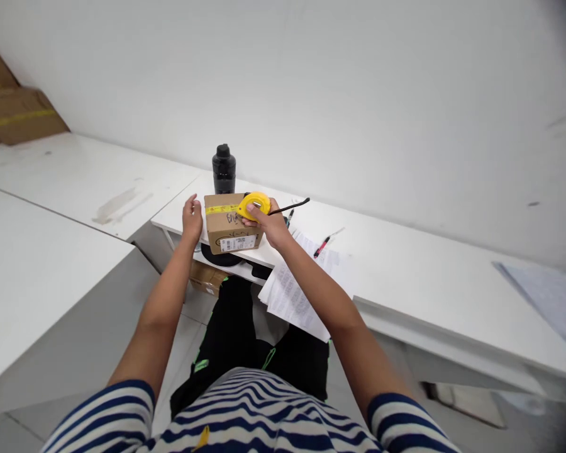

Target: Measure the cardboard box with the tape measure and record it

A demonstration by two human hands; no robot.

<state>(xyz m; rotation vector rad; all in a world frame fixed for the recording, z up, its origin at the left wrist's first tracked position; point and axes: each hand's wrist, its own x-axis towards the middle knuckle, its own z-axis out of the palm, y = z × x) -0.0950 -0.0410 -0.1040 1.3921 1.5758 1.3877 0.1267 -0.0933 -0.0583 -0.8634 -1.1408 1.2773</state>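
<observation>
A small cardboard box (221, 225) with yellow tape, a white label and handwriting sits at the front edge of the white desk. My right hand (274, 225) is closed around a yellow tape measure (259, 202) with a black wrist strap, held against the box's upper right side. Just left of the box, my left hand (192, 217) is raised with its fingers extended and nothing in it. Whether its fingers touch the box I cannot tell.
A black bottle (224, 170) stands behind the box. Printed sheets (293, 297) hang over the desk edge, with a red pen (321, 247) nearby. Larger cartons (21, 119) are stacked far left; another carton (206, 277) lies below the desk. More paper (542, 296) lies at right.
</observation>
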